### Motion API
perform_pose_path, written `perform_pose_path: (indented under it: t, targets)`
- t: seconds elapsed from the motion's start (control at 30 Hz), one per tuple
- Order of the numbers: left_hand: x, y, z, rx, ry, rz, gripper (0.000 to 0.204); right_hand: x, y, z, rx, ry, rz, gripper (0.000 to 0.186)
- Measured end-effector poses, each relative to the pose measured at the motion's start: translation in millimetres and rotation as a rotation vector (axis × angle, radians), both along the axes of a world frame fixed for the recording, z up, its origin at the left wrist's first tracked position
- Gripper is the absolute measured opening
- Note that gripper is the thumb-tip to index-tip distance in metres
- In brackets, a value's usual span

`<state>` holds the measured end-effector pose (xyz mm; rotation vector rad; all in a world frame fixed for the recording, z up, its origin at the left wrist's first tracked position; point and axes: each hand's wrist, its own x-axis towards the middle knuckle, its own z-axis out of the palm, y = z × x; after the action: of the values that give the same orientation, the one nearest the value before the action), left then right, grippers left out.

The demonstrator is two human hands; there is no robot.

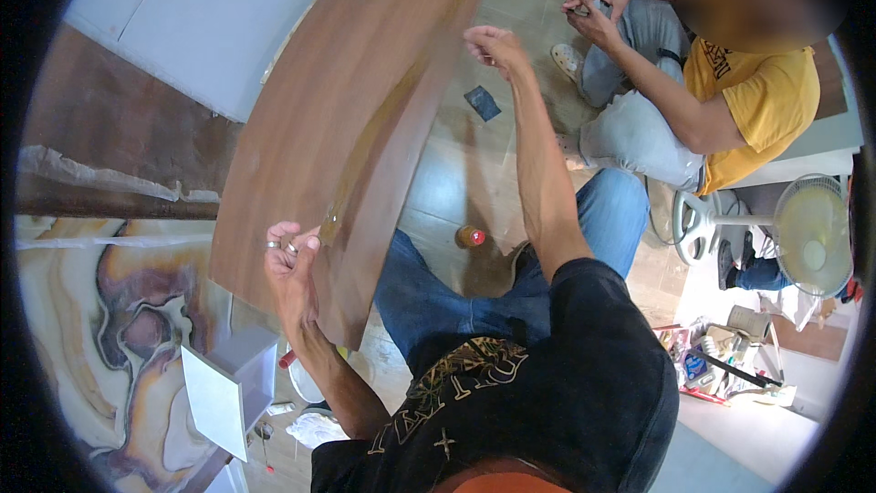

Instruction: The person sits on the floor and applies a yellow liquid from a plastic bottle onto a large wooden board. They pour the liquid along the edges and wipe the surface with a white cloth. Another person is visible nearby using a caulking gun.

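Note:
A long brown wood-grain panel (301, 128) slants across in front of me, its near end beside my left forearm. Down its right part runs a narrow yellowish-brown, shiny strip (360, 160); I cannot tell if it is tape or a coating. My left hand (294, 260), with rings on it, is over the near end of the panel, thumb and fingers pinched together where the strip ends. What lies in that pinch is too small to make out. Beyond the panel's right edge, my right hand (495, 47) hangs in the air, fingers curled and slightly blurred, their contents hidden.
On the floor lie a dark square sheet (482, 103) and a small red-capped container (470, 236). A co-worker in a yellow shirt (762, 96) sits at the far right, hands together. A fan (812, 236) and a box of supplies (730, 361) stand right; a white box (228, 388) stands left.

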<state>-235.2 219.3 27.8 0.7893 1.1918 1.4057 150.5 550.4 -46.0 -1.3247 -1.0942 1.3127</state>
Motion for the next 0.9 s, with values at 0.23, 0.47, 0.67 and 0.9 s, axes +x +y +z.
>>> perform_pose_path:
  t: [0.23, 0.47, 0.67, 0.9]
  targets:
    - [6, 2, 1, -0.044, 0.014, -0.010, 0.037, 1, -28, -61, 0.078, -0.017, -0.222, 0.018]
    - [5, -16, 1, -0.029, 0.016, 0.010, 0.036, -48, -61, -58, 0.077, 0.195, -0.371, 0.021]
    - [2, -28, -5, -0.046, 0.021, 0.022, 0.036, -47, -79, -87, 0.004, 0.431, -0.308, 0.021]
    - [2, -34, -6, -0.025, 0.032, -0.016, 0.035, -74, -96, -89, -0.060, 0.582, -0.351, 0.023]
